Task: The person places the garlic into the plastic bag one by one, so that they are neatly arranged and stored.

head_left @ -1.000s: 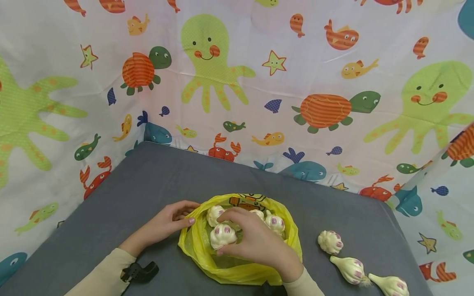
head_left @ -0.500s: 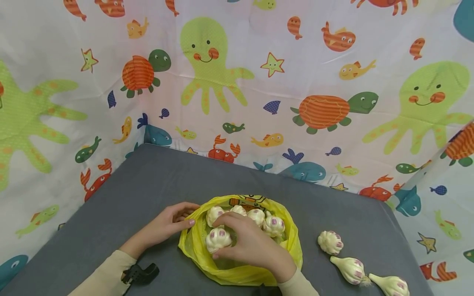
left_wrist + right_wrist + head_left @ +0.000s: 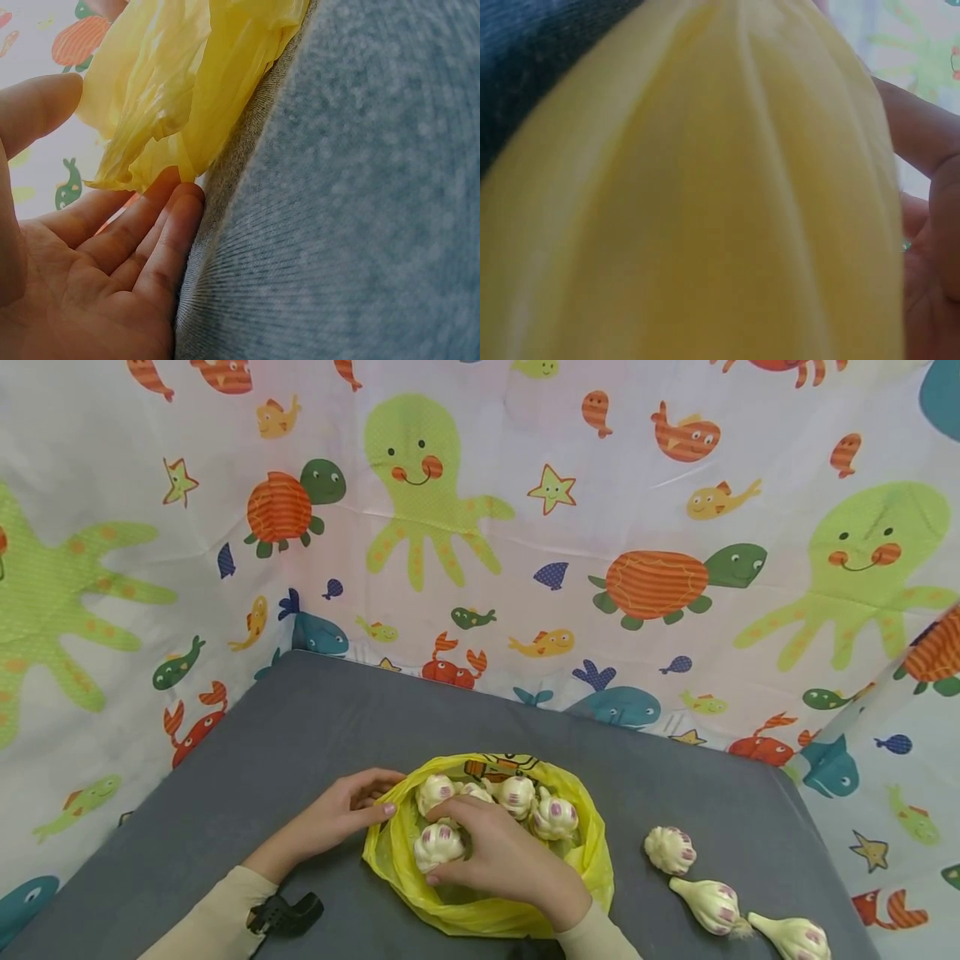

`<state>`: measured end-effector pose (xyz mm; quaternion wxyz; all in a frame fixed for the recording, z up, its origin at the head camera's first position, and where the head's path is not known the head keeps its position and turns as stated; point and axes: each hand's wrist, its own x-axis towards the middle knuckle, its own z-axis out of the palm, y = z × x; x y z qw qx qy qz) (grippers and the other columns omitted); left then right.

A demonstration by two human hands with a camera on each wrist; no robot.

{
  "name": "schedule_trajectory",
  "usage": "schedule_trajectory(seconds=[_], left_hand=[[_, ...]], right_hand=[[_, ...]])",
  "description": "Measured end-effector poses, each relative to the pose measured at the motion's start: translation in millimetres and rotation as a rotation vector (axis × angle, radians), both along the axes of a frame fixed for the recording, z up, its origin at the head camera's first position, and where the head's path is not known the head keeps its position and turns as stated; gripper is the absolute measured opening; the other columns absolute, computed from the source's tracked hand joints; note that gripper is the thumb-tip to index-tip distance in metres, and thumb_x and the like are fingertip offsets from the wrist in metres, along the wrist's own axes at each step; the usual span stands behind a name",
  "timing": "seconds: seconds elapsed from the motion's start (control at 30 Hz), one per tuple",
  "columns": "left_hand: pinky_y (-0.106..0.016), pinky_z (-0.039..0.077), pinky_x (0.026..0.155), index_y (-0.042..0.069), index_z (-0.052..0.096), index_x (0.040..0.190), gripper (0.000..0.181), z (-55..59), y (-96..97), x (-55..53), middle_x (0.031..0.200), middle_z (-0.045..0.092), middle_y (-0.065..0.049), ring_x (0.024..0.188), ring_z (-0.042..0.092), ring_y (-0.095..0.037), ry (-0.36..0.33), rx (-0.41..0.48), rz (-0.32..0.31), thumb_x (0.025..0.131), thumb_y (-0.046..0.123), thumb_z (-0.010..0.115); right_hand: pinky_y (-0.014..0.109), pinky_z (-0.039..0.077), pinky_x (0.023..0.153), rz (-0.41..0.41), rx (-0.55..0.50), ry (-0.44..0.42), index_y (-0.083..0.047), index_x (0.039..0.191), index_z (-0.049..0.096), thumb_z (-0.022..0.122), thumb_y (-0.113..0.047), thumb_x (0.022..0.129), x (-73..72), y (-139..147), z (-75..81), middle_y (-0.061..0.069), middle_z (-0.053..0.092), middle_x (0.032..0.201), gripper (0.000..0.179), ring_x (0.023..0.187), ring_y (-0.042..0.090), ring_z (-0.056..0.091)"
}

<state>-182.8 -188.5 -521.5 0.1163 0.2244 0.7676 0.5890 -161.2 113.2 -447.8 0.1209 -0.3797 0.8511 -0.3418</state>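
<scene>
The bag looks like thin, crinkled, glossy plastic, the garlic smooth with a soft sheen, the table covered in matt, ribbed cloth, the curtain smooth, lightly creased fabric.

Right hand hides part of the garlic bulb it holds and the lower side of a rear bulb. Bottom of yellow bag: mostly can't see. Lower right, the end bulb is cropped by the frame; so are left sleeve, right sleeve. Dark thing, bottom centre: cropped, can't identify. Right wrist view: bag blurred, blocking my look at the fingertips.
</scene>
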Motion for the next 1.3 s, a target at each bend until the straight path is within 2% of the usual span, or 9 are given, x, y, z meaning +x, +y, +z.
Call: schedule_trajectory(seconds=[0.27,0.57,0.8,1.07,1.3], left_hand=[[-0.032,0.057,0.097,0.005,0.057,0.155,0.046,-1.5,0.0,-1.0,0.142,0.066,-0.016,0.123,0.066,-0.029,-0.004,-0.008,0.000,0.113,0.021,0.065],[-0.033,0.057,0.098,0.005,0.057,0.155,0.045,-2.2,-0.3,-1.7,0.143,0.066,-0.015,0.123,0.067,-0.025,0.003,-0.012,-0.001,0.113,0.020,0.064],[-0.033,0.057,0.097,0.003,0.056,0.155,0.047,0.0,-1.0,-0.6,0.144,0.065,-0.017,0.124,0.066,-0.032,0.010,-0.007,-0.006,0.113,0.021,0.064],[-0.032,0.056,0.099,0.003,0.056,0.155,0.046,1.3,-0.4,0.7,0.145,0.064,-0.018,0.124,0.066,-0.030,0.007,-0.003,-0.005,0.113,0.019,0.064],[-0.032,0.056,0.098,0.002,0.056,0.155,0.046,5.2,0.5,1.7,0.145,0.064,-0.019,0.126,0.064,-0.036,0.006,0.002,-0.014,0.113,0.019,0.063]], right_hand=[[0.032,0.052,0.105,0.037,0.033,-0.003,-0.020,0.130,0.072,0.093,-0.034,0.092,0.1,-5,-6.6,-0.011,0.066,0.129,0.046,0.119,0.005,0.060],[0.032,0.052,0.107,0.051,0.063,0.004,-0.018,0.140,0.068,0.094,-0.028,0.091,-0.9,-5,-11.3,-0.008,0.067,0.135,0.056,0.124,0.005,0.060],[0.036,0.051,0.110,0.048,0.088,-0.007,-0.018,0.147,0.065,0.092,-0.026,0.093,-1.7,-4,-9.2,-0.004,0.066,0.144,0.062,0.132,0.010,0.060],[0.036,0.051,0.110,0.054,0.072,-0.001,-0.017,0.145,0.066,0.092,-0.026,0.093,-1.9,-2,-5.5,-0.004,0.067,0.142,0.058,0.130,0.011,0.061],[0.035,0.052,0.109,0.062,0.044,0.000,-0.017,0.142,0.068,0.093,-0.025,0.092,-2.4,0,-4.4,-0.004,0.069,0.139,0.057,0.127,0.007,0.061]])
